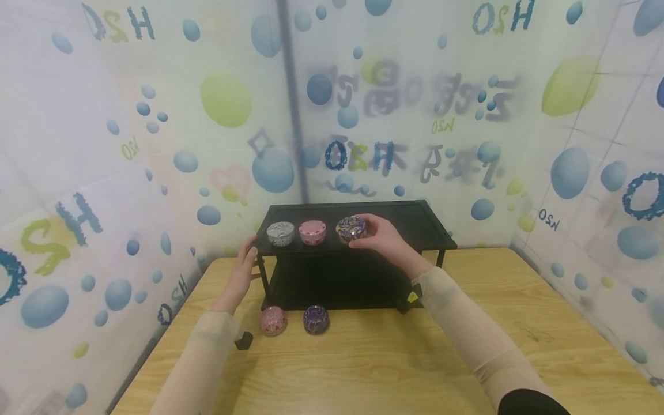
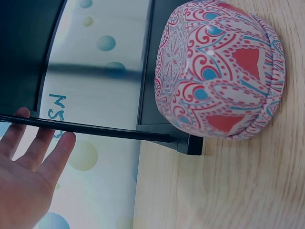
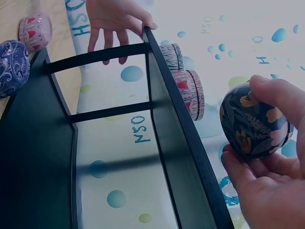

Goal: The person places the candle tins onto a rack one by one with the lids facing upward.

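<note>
Dark blue floral tin (image 1: 351, 229): held over top board of black two-tier rack (image 1: 417, 220), near middle of front edge; gripped between thumb and curled fingers of right hand (image 1: 381, 233). Left hand (image 1: 241, 272): fingers loosely extended, grasping nothing, at rack's front left corner; slim post (image 2: 95, 129) crossing in front of them in left wrist view. Along front edge, from left corner: grey-white tin (image 1: 280, 234), then pink heart tin (image 1: 312, 233). On table (image 1: 358, 372), before rack's lower front edge: red-and-pink tin (image 1: 273, 320) beside left corner foot, purple-blue tin (image 1: 316, 320) to its right. Tins: round, glossy, printed, bulging-sided. Rack: dark, raised-rimmed. Table: pale wood grain. Behind: sheeting (image 1: 225, 99), bubble-printed, blue and green.
</note>
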Motion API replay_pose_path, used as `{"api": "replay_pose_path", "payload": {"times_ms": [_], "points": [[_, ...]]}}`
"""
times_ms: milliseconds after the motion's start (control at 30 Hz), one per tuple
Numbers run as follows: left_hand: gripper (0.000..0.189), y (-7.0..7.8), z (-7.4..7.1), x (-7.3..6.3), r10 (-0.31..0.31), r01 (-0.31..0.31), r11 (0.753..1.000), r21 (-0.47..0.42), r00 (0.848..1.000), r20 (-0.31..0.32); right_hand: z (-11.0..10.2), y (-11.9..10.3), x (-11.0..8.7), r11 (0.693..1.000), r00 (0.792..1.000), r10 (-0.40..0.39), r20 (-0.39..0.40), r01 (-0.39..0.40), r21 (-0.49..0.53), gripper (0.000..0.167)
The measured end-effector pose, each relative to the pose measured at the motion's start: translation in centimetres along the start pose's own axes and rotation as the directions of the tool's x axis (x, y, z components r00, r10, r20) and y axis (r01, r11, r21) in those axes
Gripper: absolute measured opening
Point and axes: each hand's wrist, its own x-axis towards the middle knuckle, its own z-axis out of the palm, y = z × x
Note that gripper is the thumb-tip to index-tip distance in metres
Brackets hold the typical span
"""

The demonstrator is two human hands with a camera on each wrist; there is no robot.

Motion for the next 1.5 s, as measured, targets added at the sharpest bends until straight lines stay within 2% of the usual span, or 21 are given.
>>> {"api": "replay_pose_path", "payload": {"times_ms": [167,367,467,1033,1500], "points": [[0.057,0.5,0.0,-0.3,-0.021,0.021,1.0,-0.009,1.0,0.009,0.0,0.0,0.4,1.0,1.0,0.003,-0.006,-0.003,-0.011,0.067],[0.057,2.7,0.2,-1.3,-0.03,0.031,0.999,-0.027,0.999,0.037,-0.2,0.1,1.0,1.0,1.0,-0.001,-0.004,0.001,-0.011,0.067],[0.057,3.2,0.3,-1.5,-0.03,0.031,0.999,-0.024,0.999,0.037,-0.3,0.3,1.3,1.0,1.0,-0.001,-0.005,0.001,-0.009,0.067],[0.056,3.6,0.3,-1.4,-0.026,0.027,0.999,-0.021,0.999,0.043,-0.5,-0.1,2.1,0.998,0.998,-0.055,0.01,0.054,0.044,0.069],[0.057,3.8,0.3,-1.6,-0.023,0.024,1.0,-0.02,0.999,0.047,-0.5,-0.1,2.4,0.999,0.999,-0.024,-0.022,0.024,-0.028,0.068]]}}
